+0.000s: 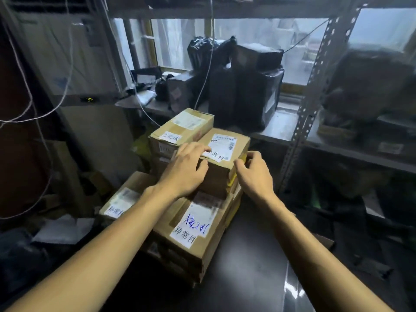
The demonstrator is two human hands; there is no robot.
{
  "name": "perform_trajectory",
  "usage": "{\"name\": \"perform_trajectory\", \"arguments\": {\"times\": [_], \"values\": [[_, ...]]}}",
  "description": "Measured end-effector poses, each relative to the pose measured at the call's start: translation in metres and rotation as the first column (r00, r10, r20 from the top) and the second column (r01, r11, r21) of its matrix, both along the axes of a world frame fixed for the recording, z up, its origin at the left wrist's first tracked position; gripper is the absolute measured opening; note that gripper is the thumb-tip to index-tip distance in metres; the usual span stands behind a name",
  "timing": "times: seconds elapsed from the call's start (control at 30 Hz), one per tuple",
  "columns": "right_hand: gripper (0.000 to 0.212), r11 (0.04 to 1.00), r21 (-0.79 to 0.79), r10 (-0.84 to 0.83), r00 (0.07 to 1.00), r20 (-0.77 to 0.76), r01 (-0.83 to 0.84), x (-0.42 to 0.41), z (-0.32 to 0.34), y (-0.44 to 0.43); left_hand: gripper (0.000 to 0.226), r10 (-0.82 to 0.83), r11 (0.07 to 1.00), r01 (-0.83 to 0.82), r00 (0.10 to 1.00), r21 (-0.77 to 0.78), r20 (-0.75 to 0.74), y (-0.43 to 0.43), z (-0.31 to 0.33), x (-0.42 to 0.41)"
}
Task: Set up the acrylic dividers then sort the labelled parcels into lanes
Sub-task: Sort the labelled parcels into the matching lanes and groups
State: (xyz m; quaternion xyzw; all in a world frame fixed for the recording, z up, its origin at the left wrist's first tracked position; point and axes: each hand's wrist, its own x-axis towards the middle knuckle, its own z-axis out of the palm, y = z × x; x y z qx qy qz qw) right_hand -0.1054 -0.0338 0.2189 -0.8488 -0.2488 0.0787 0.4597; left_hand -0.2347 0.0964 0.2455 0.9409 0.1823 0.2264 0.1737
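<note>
Several brown cardboard parcels with white labels are stacked on a dark table (247, 255). The top middle parcel (221, 174) carries a shipping label and a handwritten tag. My left hand (186, 170) lies on its near left top edge, fingers spread over the tag. My right hand (254, 174) touches its right corner, fingers curled and apart. Behind it sits another labelled parcel (182, 129). In front lies a parcel with blue writing (193, 226), and to the left a lower parcel (122, 201). No acrylic dividers are visible.
Black-wrapped packages (245, 86) crowd a metal shelf by the window. A perforated steel rack upright (308, 104) stands to the right, with dark bags (369, 86) on its shelves. Loose cables (33, 104) hang at the left. Clutter lies on the floor at the left.
</note>
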Motion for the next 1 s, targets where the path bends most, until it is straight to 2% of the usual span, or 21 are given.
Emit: {"name": "perform_trajectory", "arguments": {"times": [0.1, 0.2, 0.33, 0.4, 0.53, 0.63, 0.73, 0.8, 0.9, 0.93, 1.0], "values": [[0.06, 0.998, -0.058, -0.033, 0.996, -0.083, 0.028, 0.02, -0.014, 0.025, 0.044, -0.02, 0.997, 0.034, 0.981, 0.068, -0.191, 0.019, -0.003, 0.039], [0.057, 0.996, -0.076, -0.062, 0.99, -0.13, 0.052, 0.034, -0.018, 0.044, 0.048, 0.094, 0.987, -0.034, 0.916, 0.159, -0.39, 0.025, -0.002, 0.07], [0.051, 0.992, -0.053, -0.126, 0.976, -0.177, 0.119, 0.038, -0.018, 0.054, 0.05, 0.151, 0.981, -0.075, 0.87, 0.177, -0.469, 0.022, 0.003, 0.092], [0.049, 0.991, -0.011, -0.134, 0.959, -0.25, 0.136, 0.038, -0.015, 0.055, 0.05, 0.132, 0.987, -0.076, 0.885, 0.141, -0.447, 0.027, 0.005, 0.099], [0.045, 0.973, 0.1, -0.155, 0.913, -0.378, 0.207, 0.032, -0.01, 0.05, 0.046, 0.06, 0.994, -0.089, 0.931, -0.063, -0.36, 0.035, 0.014, 0.106], [0.044, 0.946, 0.152, -0.211, 0.899, -0.385, 0.287, 0.029, -0.003, 0.044, 0.045, 0.021, 0.989, -0.056, 0.969, -0.137, -0.247, 0.039, 0.022, 0.112], [0.043, 0.899, 0.234, -0.277, 0.893, -0.354, 0.371, 0.026, 0.003, 0.035, 0.041, 0.027, 0.97, -0.041, 0.998, -0.241, -0.06, 0.039, 0.025, 0.118], [0.041, 0.858, 0.315, -0.303, 0.895, -0.326, 0.406, 0.022, 0.006, 0.023, 0.041, 0.074, 0.901, -0.066, 0.997, -0.428, 0.003, 0.04, 0.025, 0.124], [0.042, 0.826, 0.387, -0.333, 0.908, -0.253, 0.411, 0.011, 0.007, -0.003, 0.047, 0.025, 0.718, -0.037, 0.999, -0.695, -0.028, 0.035, 0.016, 0.133], [0.043, 0.815, 0.405, -0.345, 0.908, -0.236, 0.415, 0.007, 0.006, -0.013, 0.048, -0.014, 0.671, -0.005, 1.0, -0.742, -0.02, 0.027, 0.013, 0.133], [0.046, 0.775, 0.461, -0.37, 0.902, -0.224, 0.433, -0.003, 0.004, -0.034, 0.049, -0.086, 0.642, 0.065, 0.996, -0.764, 0.013, 0.006, 0.008, 0.13]]}}
